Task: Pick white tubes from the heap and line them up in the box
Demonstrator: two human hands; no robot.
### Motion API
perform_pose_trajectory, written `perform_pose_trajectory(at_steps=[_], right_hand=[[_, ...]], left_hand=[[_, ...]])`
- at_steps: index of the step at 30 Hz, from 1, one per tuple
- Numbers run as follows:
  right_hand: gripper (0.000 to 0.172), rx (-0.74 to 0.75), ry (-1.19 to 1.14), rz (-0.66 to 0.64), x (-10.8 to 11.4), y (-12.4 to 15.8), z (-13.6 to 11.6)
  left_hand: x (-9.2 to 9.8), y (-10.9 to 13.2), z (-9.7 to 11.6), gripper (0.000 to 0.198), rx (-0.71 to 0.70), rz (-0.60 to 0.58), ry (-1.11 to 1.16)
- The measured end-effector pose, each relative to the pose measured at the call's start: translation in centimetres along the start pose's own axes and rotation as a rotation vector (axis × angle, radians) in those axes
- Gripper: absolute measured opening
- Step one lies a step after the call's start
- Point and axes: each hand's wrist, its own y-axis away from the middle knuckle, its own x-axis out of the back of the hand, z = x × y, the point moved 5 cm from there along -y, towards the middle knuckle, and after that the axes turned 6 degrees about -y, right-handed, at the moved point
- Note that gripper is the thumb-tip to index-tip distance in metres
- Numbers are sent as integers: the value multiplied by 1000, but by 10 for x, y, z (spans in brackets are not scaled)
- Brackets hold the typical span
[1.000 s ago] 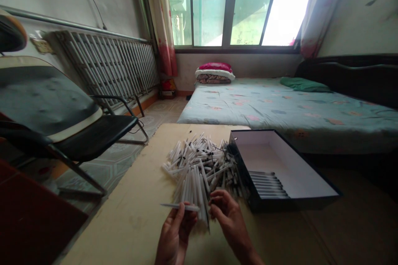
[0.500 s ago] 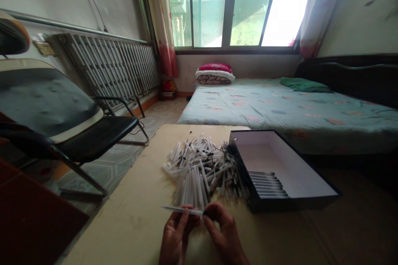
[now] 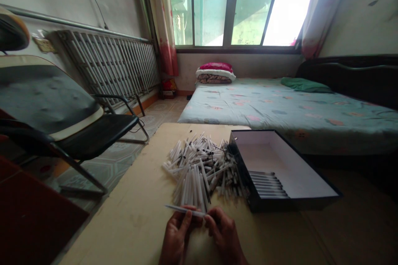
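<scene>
My left hand (image 3: pixel 178 227) is closed around a thin white pen (image 3: pixel 177 208), thumb on top. The pen lies nearly level, its slim pointed end sticking out to the left. At its right end my right hand (image 3: pixel 222 225) pinches with thumb and forefinger, and the fingertips hide that end. Just beyond both hands spreads a heap of white pen barrels and small dark parts (image 3: pixel 199 153) on the pale table (image 3: pixel 124 215). To the right stands a dark open box (image 3: pixel 280 145) with a white inside. Several pens with dark ends (image 3: pixel 267 185) lie side by side in its near left corner.
A bed with a pale flowered sheet (image 3: pixel 248 99) meets the table's far edge. On the left stands a black chair (image 3: pixel 108 132), with a white radiator (image 3: pixel 115 64) behind it. A red-brown surface (image 3: pixel 34 219) is at the lower left.
The pen and my hands have shifted slightly right and down. A dark piece that showed between my right fingertips at the pen's end is now hidden.
</scene>
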Motion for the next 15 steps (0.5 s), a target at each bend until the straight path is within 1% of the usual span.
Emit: perform_pose_trajectory(at_steps=[2, 4, 6, 8, 10, 15], right_hand=[[33, 42, 99, 8, -1, 2, 1], [37, 56, 141, 7, -2, 3, 2], [32, 61, 129, -13, -3, 2, 0], [21, 73, 107, -38, -4, 2, -2], [18, 85, 100, -48, -5, 2, -4], [33, 52, 149, -43, -7, 3, 3]], left_hand=[[0, 0, 0, 23, -4, -2, -17], [0, 0, 1, 23, -4, 5, -10], [-1, 0, 2, 23, -1, 15, 12], [-1, 0, 4, 24, -4, 23, 21], [-2, 0, 5, 24, -12, 21, 7], [-3, 2, 4, 24, -22, 5, -17]])
